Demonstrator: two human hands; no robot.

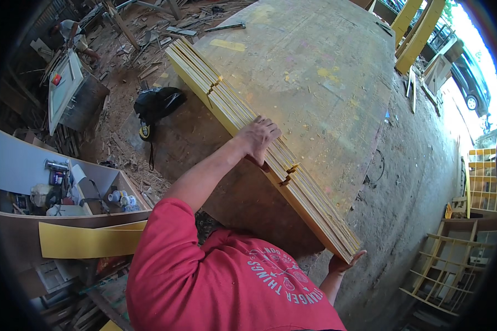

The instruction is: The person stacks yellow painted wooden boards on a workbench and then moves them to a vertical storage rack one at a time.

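Observation:
A bundle of long wooden strips (232, 111) with yellow outer faces lies diagonally across the near edge of a worn, paint-stained worktable (314, 66). The strips stand side by side, and two sets of notches line up across their edges. My left hand (259, 138) grips the bundle near its middle, fingers over the top and thumb on the near side. At the lower right end, my right hand (344, 264) holds the strip ends, its palm partly hidden beneath them. A hammer (225, 27) lies at the table's far left edge.
Left of the bundle are a black plastic bag (159, 102) and a tape measure (145, 131). An open wooden box (103, 216) holds jars and cans. Another person (72, 35) bends near a white panel (68, 89) at upper left. Wooden lattice frames (443, 265) stand at right.

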